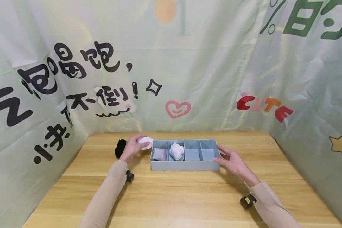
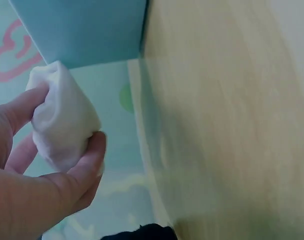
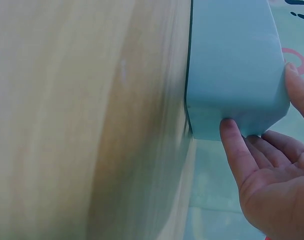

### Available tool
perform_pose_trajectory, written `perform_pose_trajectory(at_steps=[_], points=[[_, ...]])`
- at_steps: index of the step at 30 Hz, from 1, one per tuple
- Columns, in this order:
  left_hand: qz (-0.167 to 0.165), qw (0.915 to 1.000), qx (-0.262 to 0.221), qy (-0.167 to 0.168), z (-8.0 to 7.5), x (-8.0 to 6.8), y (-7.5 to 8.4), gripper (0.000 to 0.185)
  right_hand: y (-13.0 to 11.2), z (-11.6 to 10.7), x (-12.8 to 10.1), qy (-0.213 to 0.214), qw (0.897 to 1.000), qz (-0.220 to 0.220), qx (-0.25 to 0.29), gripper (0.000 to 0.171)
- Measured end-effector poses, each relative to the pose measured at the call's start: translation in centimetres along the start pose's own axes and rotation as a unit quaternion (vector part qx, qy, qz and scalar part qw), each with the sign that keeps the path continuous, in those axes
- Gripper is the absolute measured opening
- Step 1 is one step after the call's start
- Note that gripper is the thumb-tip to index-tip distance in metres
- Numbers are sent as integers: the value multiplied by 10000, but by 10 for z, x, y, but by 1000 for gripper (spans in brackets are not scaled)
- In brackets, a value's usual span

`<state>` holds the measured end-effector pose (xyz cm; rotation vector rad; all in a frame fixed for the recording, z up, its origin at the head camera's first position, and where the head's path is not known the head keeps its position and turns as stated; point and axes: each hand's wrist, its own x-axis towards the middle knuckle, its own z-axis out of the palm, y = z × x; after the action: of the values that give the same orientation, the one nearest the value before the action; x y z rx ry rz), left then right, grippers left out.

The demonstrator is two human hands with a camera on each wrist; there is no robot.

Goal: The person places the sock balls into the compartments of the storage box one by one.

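My left hand [image 1: 133, 147] pinches a balled-up white sock [image 2: 64, 117] between thumb and fingers. It holds the sock in the air, just off the left end of a blue-grey divided box [image 1: 185, 166]. In the box's leftmost compartment lies a grey balled cloth [image 1: 159, 154], and a whitish one [image 1: 177, 152] fills the compartment beside it. Two compartments on the right hold nothing. At the box's right end, my right hand [image 1: 231, 161] rests its thumb over the rim. Its extended fingers [image 3: 237, 150] touch the outer end wall.
A black balled cloth [image 1: 120, 148] lies on the wooden table [image 1: 171, 196], partly behind the left hand. Printed fabric [image 1: 205, 79] hangs along the table's back and both sides. Small black cameras sit on both wrists.
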<state>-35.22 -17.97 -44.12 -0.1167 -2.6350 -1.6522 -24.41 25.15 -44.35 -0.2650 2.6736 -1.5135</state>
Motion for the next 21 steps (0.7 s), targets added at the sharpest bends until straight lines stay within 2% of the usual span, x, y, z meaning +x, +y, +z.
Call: perform_pose_trajectory(at_steps=[6,12,21], points=[[191,9986,-312,378,6,-3,8,49,1,1,-2,-23,9999,101,26,75],[382,9931,-816,749,10,-1,18,58,1,0,0,-32,9999,92,46,73],[507,9901,-1128,671,21,-2,29,48,-1,0,1,-44,10000,58,-27,74]])
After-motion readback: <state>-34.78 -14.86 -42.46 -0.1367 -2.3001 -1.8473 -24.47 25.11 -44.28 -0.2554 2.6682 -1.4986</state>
